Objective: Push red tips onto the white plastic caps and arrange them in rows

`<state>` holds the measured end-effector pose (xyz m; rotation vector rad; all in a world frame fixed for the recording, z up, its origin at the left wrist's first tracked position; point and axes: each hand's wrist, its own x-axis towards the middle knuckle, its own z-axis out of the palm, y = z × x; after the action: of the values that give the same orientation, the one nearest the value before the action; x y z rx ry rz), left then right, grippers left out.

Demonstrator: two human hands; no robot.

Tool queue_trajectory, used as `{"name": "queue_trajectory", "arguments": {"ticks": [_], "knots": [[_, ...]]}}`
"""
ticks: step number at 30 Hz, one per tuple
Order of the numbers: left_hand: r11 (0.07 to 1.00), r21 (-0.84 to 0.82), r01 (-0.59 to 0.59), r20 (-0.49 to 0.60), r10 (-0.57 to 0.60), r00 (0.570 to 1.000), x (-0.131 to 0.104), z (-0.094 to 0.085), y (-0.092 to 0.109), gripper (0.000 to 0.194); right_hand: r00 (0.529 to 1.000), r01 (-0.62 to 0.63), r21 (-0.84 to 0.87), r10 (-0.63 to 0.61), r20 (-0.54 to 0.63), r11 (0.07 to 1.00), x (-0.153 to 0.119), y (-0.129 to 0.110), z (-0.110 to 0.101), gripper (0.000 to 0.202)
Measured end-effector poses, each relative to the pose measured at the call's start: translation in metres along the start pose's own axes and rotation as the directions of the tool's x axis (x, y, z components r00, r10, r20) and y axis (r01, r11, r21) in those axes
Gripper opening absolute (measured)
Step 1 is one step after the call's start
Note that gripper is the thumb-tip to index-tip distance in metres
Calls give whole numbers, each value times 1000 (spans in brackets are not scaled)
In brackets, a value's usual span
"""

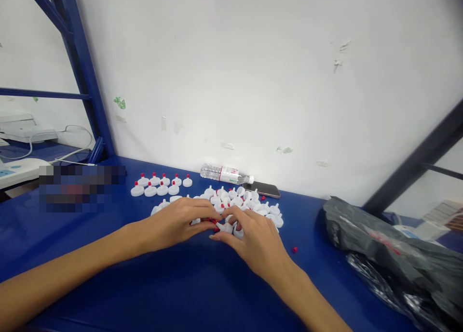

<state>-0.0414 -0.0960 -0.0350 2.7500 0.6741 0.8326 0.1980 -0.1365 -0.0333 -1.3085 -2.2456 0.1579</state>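
White spouted caps (262, 207) lie in a loose pile at the middle of the blue table, with small red tips among them. My left hand (181, 219) reaches in from the left, its fingers bent together at the pile's near edge; what they pinch is too small to make out. My right hand (249, 228) curls over a white spouted cap (226, 227), thumb and fingers around it, its spout pointing left towards my left fingertips. Left of the pile, several white caps with red tips (162, 189) stand upright in two rows.
A clear plastic bottle (226, 174) lies against the wall behind the pile, beside a dark phone (265, 189). One red tip (294, 249) sits to the right. Grey plastic bags (394, 245) cover the right side. Blue frame posts (81, 67) rise at left.
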Motion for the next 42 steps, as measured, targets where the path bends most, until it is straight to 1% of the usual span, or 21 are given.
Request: {"name": "queue_trajectory", "arguments": {"ticks": [4,11,15,18,20,23,25,26,29,30,32,34,36,38,40,42], "knots": [[1000,12,-14,-6,15,1000,-1,2,-4,21,1000,13,4,-13,-19,1000,0,0,0,33],[1000,28,1,-7,-1,1000,-1,2,-4,22,1000,-9,0,9,-22,1000,0,0,0,33],[1000,-25,5,-3,-5,1000,-1,4,-3,21,999,15,-5,-15,-38,1000,-1,0,1,33],[999,-51,1,-32,-2,999,0,4,0,19,996,38,32,-35,-85,999,-2,0,1,31],[999,-49,24,-46,-26,999,2,3,3,17,993,34,94,-23,-120,995,-2,0,1,33],[995,-57,81,-115,-88,989,5,-1,7,16,989,-7,190,34,-141,982,0,-1,0,47],[990,-81,116,-174,-129,976,7,-3,11,18,986,-31,207,64,-155,978,0,-1,0,54],[986,-100,130,-194,-148,970,7,-4,13,18,984,-32,199,67,-167,979,1,0,0,53],[960,-193,203,-209,-242,948,9,-5,17,16,977,-6,172,42,-207,985,0,3,2,37],[940,-238,243,-209,-294,933,10,-5,18,14,974,12,171,27,-224,985,0,3,3,33],[880,-344,327,-203,-410,889,11,-4,20,12,964,47,182,3,-265,982,-1,4,4,31],[817,-453,357,-202,-484,851,11,-2,20,16,953,73,203,-8,-303,977,-2,4,4,32],[775,-541,327,-208,-500,841,11,-1,21,18,946,89,234,-9,-323,968,-2,2,4,32],[758,-594,271,-225,-480,848,11,0,22,16,945,101,279,-4,-328,955,-1,1,3,32],[754,-617,224,-247,-456,855,11,1,23,15,945,99,341,19,-327,935,-1,-1,3,33],[752,-629,197,-267,-447,853,12,1,24,13,949,66,422,74,-306,904,-1,-3,3,34]]}}
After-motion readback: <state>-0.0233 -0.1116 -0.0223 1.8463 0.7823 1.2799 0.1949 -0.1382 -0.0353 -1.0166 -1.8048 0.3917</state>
